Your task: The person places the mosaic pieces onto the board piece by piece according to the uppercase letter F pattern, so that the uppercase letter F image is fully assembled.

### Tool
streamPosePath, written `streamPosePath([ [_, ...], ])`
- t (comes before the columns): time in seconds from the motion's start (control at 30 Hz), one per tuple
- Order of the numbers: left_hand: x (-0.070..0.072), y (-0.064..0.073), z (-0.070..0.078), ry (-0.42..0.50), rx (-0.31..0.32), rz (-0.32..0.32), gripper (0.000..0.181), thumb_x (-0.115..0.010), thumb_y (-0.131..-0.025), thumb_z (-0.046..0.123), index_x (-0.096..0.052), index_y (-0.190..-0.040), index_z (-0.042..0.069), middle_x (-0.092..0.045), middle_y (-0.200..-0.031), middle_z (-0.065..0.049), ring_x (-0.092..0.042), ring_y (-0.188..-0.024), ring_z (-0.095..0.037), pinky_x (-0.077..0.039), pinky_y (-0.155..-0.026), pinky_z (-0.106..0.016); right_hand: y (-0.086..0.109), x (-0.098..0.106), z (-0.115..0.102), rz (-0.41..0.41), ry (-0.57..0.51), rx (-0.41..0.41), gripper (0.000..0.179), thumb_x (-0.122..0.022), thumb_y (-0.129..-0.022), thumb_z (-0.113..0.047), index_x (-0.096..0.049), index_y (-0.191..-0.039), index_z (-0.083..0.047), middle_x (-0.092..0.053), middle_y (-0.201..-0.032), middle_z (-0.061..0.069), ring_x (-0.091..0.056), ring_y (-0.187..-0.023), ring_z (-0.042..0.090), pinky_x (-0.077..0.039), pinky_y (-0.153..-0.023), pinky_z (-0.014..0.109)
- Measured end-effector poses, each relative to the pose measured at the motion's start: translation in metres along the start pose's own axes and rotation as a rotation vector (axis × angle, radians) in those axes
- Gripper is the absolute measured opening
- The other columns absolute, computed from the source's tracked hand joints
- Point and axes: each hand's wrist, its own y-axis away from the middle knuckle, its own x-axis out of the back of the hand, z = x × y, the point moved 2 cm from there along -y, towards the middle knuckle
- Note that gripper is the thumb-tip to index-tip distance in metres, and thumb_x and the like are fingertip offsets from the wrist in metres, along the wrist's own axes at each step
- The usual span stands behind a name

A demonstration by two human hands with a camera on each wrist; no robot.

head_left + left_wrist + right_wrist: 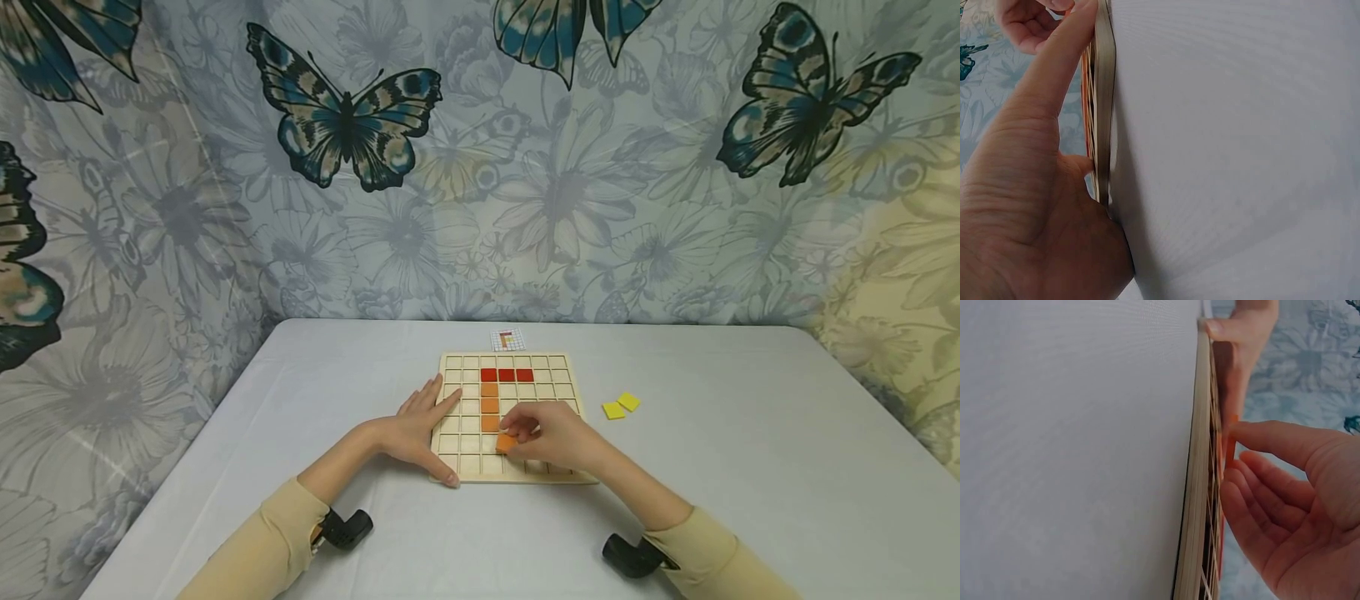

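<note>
A wooden grid board [468, 468] lies on the table in the head view. In it, three red tiles [507, 376] form a row near the top, and three orange tiles [489, 405] run down in a column below the leftmost red one. My right hand [553, 435] pinches another orange tile [506, 443] between thumb and fingers, close over the board just below and right of that column. In the right wrist view this tile [1231, 442] stands out from the board's face. With fingers spread, my left hand [417, 427] rests on the board's left edge, thumb at the front left corner.
Two yellow tiles [621, 406] lie on the white table [712, 400] to the right of the board. Behind the board is a small card [507, 339] printed with a coloured grid pattern. A butterfly-patterned cloth [450, 250] hangs beyond the table's far edge.
</note>
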Motion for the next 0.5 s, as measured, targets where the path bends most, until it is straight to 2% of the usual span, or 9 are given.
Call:
streamPosePath([
  [0.5,0.0007,0.0016,-0.0007,0.004,-0.002,-0.006,0.133,-0.084,-0.062,0.062,-0.004,-0.159,0.020,0.019,-0.160,-0.014,0.019,-0.146,-0.026,0.005,-0.117,-0.048,-0.0105,-0.0097,-0.0063,-0.022,0.079,0.041,0.018,-0.080,-0.080,-0.009,-0.071,-0.096,-0.010,-0.067,-0.086,-0.005,-0.059,-0.077,0.011,-0.051,-0.071,0.023],
])
